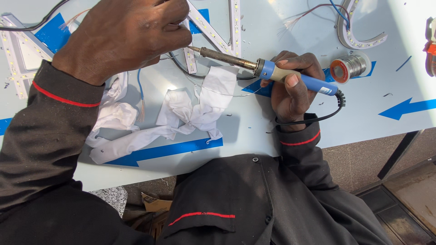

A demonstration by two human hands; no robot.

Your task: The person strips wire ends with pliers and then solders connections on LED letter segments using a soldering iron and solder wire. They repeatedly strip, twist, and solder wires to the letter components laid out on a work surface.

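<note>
The soldering iron (pixel 268 71) has a blue handle with a cream grip, a dark metal shaft and a black cord, and the right hand (pixel 293 86) is wrapped around its handle. Its tip lies just under the left hand (pixel 120 38), whose fingers are pinched closed on something hidden, above the white rag (pixel 181 113) on the bench (pixel 363 113)

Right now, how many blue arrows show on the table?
2 with visible heads: one arrow at the near edge under the white rag, one arrow far right. Other blue patches, partly hidden by the left hand and soldering iron, may be arrows.
</note>
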